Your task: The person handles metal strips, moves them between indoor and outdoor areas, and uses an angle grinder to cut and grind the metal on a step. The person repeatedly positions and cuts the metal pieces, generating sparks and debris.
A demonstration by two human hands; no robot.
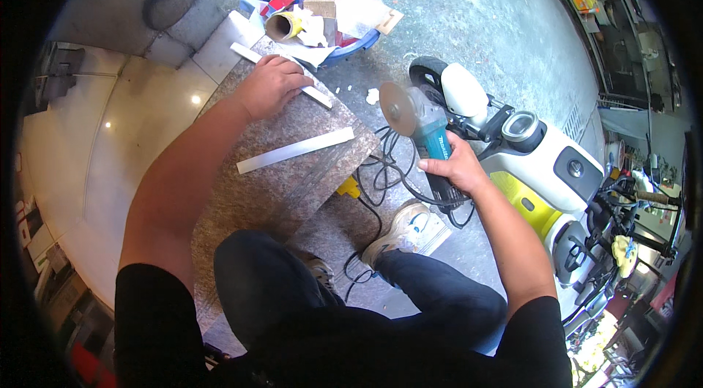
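Note:
My left hand presses a narrow white strip down on the brown stone-patterned slab, its fingers closed over the strip's middle. The strip's ends stick out on both sides of the hand. My right hand is wrapped around the teal body of an angle grinder, held to the right of the slab. Its round brown disc points up and away from me, apart from the strip. Nearer to me, a second white strip lies flat on the slab, touched by neither hand.
Beyond the slab stands a blue tub full of scraps and a cardboard tube. A black cord loops beside the slab near my shoe. A white and yellow-green scooter stands close on the right. Glossy tiles lie left.

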